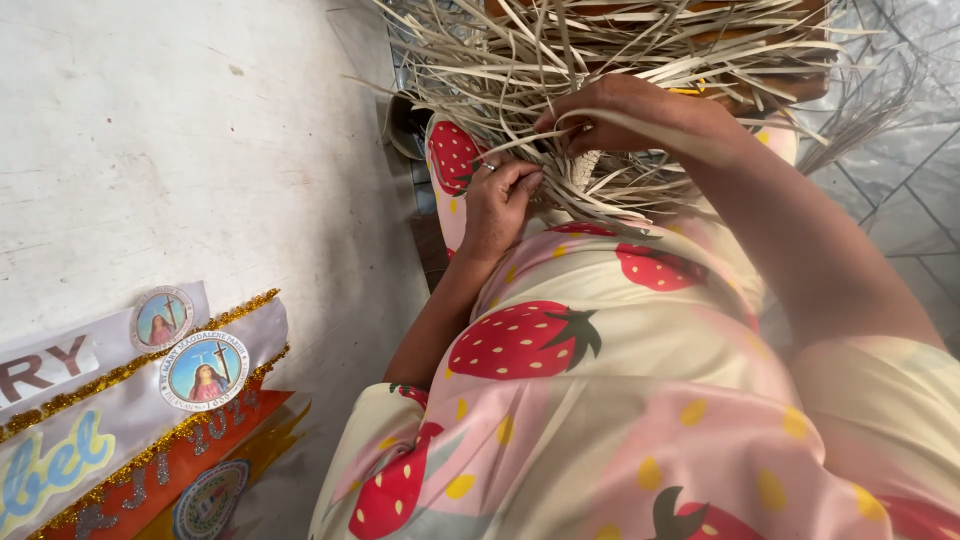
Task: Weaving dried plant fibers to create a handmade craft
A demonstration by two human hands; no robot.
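Both hands are seen at work on a mass of pale straw strips (pixel 620 60) near the top middle of the view. Taken from left to right, a white wall (pixel 170 150) fills the left side. At its foot, sashes (pixel 120 400) are laid in grey-white and orange cloth, edged with gold tinsel and fitted with round picture badges.

Further right, the left hand (pixel 500 200) is found, raised from the lap with its forearm rising from below. Its fingers are curled and pinched shut on a few strips at the lower edge of the bundle. A ring appears to be worn on one finger.

Just beside it and slightly higher, the right hand (pixel 625 115) is laid over the strips, knuckles up. Its fingers are bent closed around a strand, which is looped over the back of the hand. A small woven patch is glimpsed between the two hands, though its form cannot be told clearly.

The strips are held over the lap and are fanned outward from the hands, upward and to both sides, in loose crossing lengths. Brown wooden slats are partly seen behind them at the top edge.

Below the hands, a cream and pink garment (pixel 620 380) printed with red strawberries is spread across the lower middle and right. At the far right, a grey tiled floor (pixel 910 190) is seen, with thin strip ends trailing over it.
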